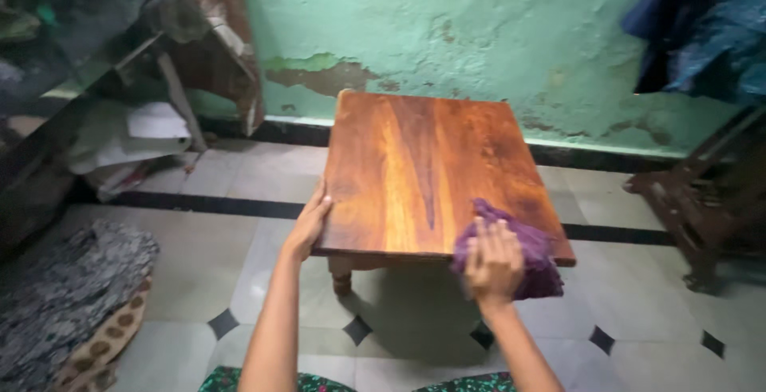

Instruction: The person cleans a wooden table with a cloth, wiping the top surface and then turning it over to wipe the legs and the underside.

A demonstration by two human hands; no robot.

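A low wooden table (415, 160) with a glossy brown top stands on the tiled floor in front of me. My left hand (307, 224) grips the table's near left edge, fingers wrapped over the rim. My right hand (493, 260) presses a crumpled purple cloth (531, 252) against the table's near right corner; part of the cloth hangs over the front edge. One turned table leg (341, 276) shows under the near left corner.
A peeling green wall (479, 33) rises behind the table. Dark shelves with bundles and papers (120, 132) fill the left. Folded patterned fabric (64, 304) lies on the floor at lower left. A dark wooden furniture frame (702, 200) stands at right, with blue cloth (702, 25) hanging above.
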